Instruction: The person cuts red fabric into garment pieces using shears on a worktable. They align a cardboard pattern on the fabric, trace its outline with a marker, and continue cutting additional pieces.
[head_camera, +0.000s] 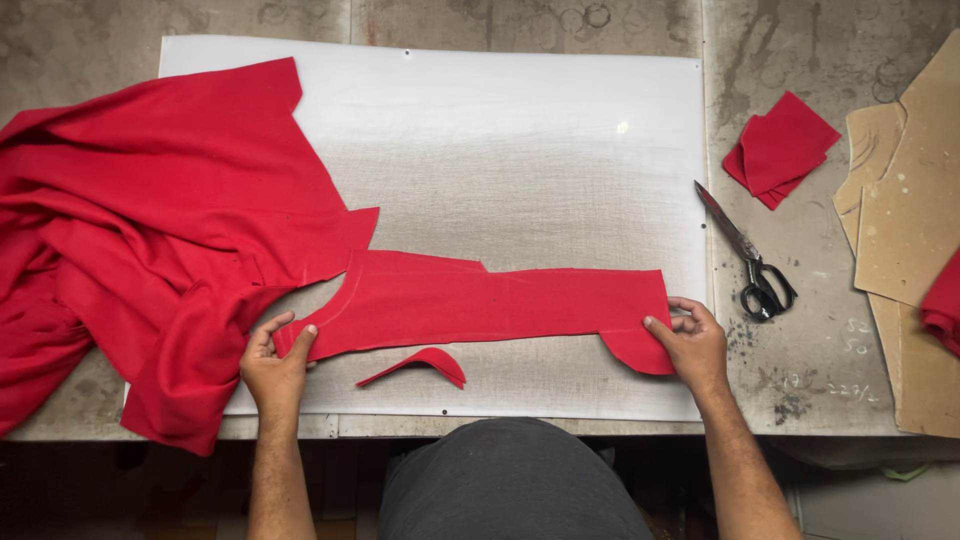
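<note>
Red strip (490, 300) laid lengthwise across the white sheet (520, 130), near its front edge, left end just beside the large red cloth (150, 230) heaped at the table's (800, 60) left. Left hand (272, 362) closed on the strip's curved left corner, thumb and forefinger pinching the edge. Right hand (692, 345) closed on the right end, thumb on top, fingers curled past the edge; underside contact not visible.

Small curved offcut (420, 365) lying apart, just in front of the strip. Scissors (750, 260) down at the right, blades shut, well clear of both hands. Folded red squares (780, 148) and brown card patterns (915, 200) further right.

Judged requirements for sound handling:
- Draw both ends apart evenly; avoid stretching the soft weave out of shape.
- Keep the strip flat on the sheet, no ripple through the middle.
- Hold by the very edges only, leaving the marked seam lines unobscured.
- Keep the strip off the offcut and the heaped cloth.
</note>
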